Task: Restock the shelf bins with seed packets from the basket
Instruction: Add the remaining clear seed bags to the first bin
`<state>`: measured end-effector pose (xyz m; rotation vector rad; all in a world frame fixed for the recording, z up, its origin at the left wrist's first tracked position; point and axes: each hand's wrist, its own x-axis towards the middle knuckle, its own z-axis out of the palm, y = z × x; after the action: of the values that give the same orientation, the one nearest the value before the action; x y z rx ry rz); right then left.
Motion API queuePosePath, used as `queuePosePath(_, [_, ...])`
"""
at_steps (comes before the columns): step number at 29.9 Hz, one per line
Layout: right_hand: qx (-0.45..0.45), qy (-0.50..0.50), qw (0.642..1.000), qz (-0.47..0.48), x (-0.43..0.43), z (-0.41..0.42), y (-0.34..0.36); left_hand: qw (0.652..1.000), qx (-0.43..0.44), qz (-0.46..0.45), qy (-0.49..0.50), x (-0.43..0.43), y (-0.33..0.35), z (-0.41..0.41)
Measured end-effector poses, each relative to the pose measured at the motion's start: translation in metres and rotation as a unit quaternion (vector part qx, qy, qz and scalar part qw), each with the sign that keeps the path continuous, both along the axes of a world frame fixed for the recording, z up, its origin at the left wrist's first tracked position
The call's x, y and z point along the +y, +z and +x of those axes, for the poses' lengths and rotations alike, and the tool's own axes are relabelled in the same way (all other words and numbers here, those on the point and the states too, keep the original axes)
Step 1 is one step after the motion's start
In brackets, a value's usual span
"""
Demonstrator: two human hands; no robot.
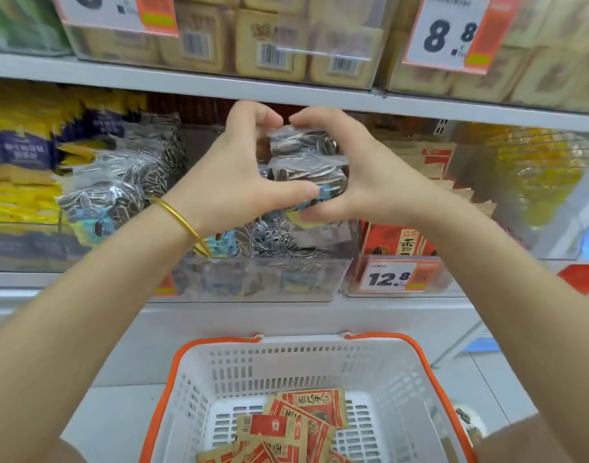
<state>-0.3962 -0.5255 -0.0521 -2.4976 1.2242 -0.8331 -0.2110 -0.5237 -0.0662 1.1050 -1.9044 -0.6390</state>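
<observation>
Head view: left hand (239, 175) and right hand (363, 175) hold stacked clear seed packets (306, 162) above the middle bin (253, 282), fingers curled round them. Advise lowering them level, edges squared, behind the front wall. Red packets (299, 426) lie in the basket (286, 355).

head cam | single view | faces forward-down at shelf bins (259, 279) | close | basket (286, 369) nearest

The left hand (234, 175) and right hand (363, 175) grip a stack of clear seed packets (306, 162) between them, over a clear shelf bin (263, 279). Below, a white, orange-rimmed basket (286, 362) holds red-and-tan packets (296, 426), possibly seeds too; their print is blurred.
</observation>
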Motion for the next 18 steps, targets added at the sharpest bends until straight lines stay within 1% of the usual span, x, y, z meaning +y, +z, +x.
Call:
queuePosePath(1, [-0.001,-0.024,0.999,-0.033,-0.002,0.001,-0.005,0.999,-0.02,-0.027,0.012,-0.001,-0.003,0.001])
queuePosePath(3, [0.002,-0.079,0.995,-0.064,-0.007,0.004,-0.016,0.992,-0.059,-0.099,0.059,-0.003,-0.011,0.004])
queuePosePath(5, [0.018,-0.118,0.991,-0.064,-0.014,0.006,-0.023,0.975,-0.105,-0.168,0.102,-0.007,-0.018,0.006])
queuePosePath(6, [0.03,-0.124,0.99,-0.057,-0.018,0.007,-0.026,0.967,-0.131,-0.186,0.119,-0.009,-0.021,0.007])
queuePosePath(8, [0.045,-0.124,0.991,-0.028,-0.027,0.011,-0.029,0.957,-0.166,-0.194,0.135,-0.014,-0.029,0.01])
queuePosePath(12, [0.049,-0.134,0.989,0.024,-0.044,0.025,-0.034,0.941,-0.196,-0.233,0.15,-0.018,-0.04,0.021])
queuePosePath(15, [0.005,-0.142,0.988,0.051,-0.047,0.025,-0.036,0.932,-0.214,-0.253,0.149,-0.017,-0.037,0.019])
queuePosePath(18, [-0.045,-0.173,0.98,0.09,-0.053,0.026,-0.04,0.923,-0.225,-0.269,0.16,-0.018,-0.036,0.021])
